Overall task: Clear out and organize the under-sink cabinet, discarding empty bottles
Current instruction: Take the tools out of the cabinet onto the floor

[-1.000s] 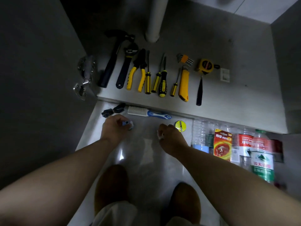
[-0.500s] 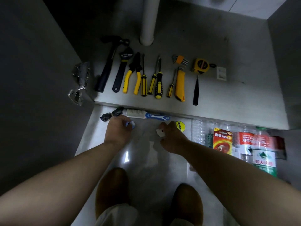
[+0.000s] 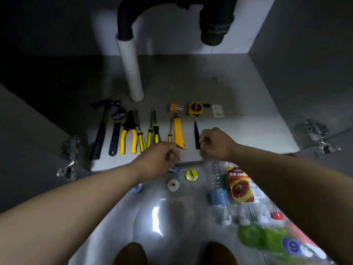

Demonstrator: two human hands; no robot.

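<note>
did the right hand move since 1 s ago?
Yes. The right hand was on the floor near the yellow disc; now it is raised past the disc, over the cabinet edge by the black tool.

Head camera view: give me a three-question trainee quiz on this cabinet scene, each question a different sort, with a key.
1. True or false: the hammer lies at the left end of the tool row on the cabinet floor.
2. Multiple choice: the tape measure is mostly A) yellow, B) red, C) white.
3. Fill in: the plastic bottles lie on the tiled floor under the person's ___ arm.

Key: 1 true; 2 A; 3 right. The left hand and right hand are both curled closed; whether either holds anything cannot be seen.
</note>
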